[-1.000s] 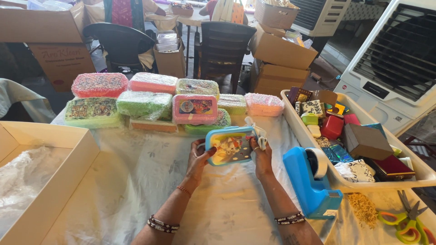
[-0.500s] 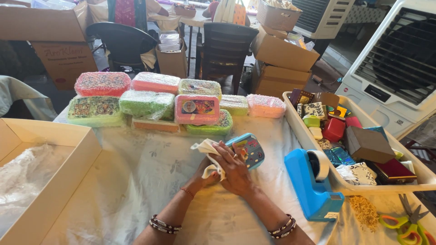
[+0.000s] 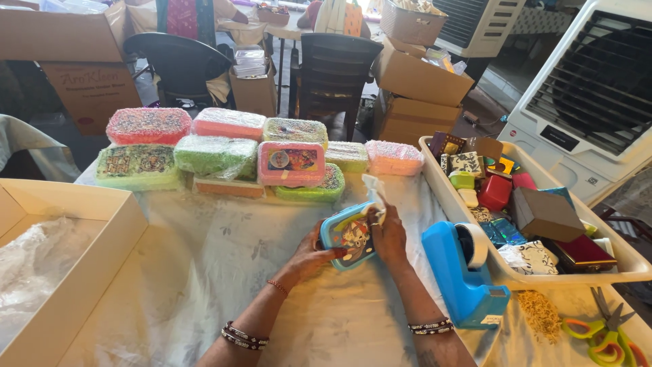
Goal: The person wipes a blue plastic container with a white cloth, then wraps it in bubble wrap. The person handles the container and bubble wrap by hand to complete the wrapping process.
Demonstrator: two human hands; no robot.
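Gripping the blue lunchbox (image 3: 348,235) tilted at table centre, I'm clamping left hand (image 3: 314,253) underneath, right hand (image 3: 388,234) pinching white cloth (image 3: 375,196) at 1 o'clock; it's risking slipping sideways.

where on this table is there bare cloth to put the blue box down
Bare white cloth lies between the cream cardboard tray and the left hand, below the row of wrapped pastel boxes. A smaller patch sits beneath the small blue picture box. Right is crowded: blue tape dispenser, white tray of small boxes, scissors.
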